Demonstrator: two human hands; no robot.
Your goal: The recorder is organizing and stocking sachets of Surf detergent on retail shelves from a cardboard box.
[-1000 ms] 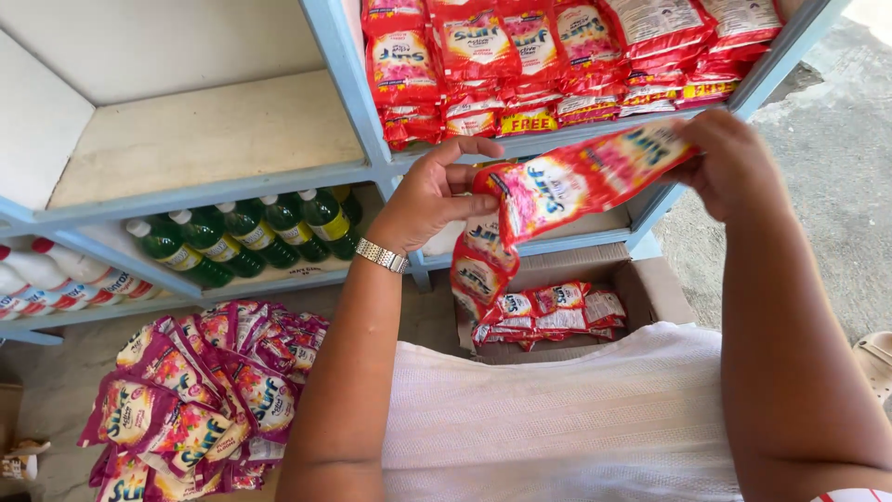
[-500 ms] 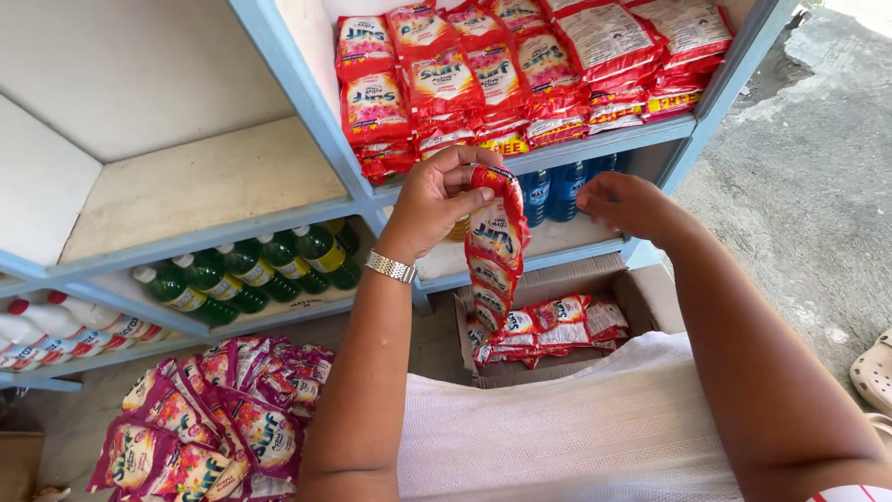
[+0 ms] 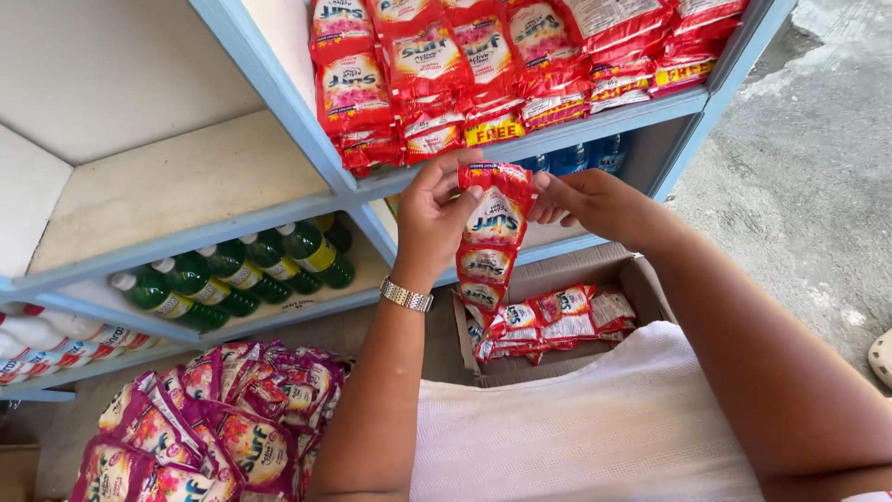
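Both hands hold the top of a hanging strip of red sachets [image 3: 492, 232] in front of a blue shelf. My left hand [image 3: 437, 214], with a metal watch on its wrist, pinches the strip's upper left edge. My right hand [image 3: 595, 204] grips its upper right edge. The strip dangles down into an open cardboard box [image 3: 641, 279] that holds more red sachets [image 3: 548, 321]. Stacks of red sachet packs [image 3: 483, 65] fill the shelf compartment just above the hands.
The blue shelf frame [image 3: 279, 102] has a bare compartment at upper left. Green bottles [image 3: 242, 274] lie on the shelf below, white bottles [image 3: 37, 344] at far left. A pile of pink sachets [image 3: 214, 428] lies on the floor. Concrete ground lies to the right.
The strip, stretched sideways between the hands a second ago, now hangs vertically. My right hand has come in from the right to meet the left at the strip's top.
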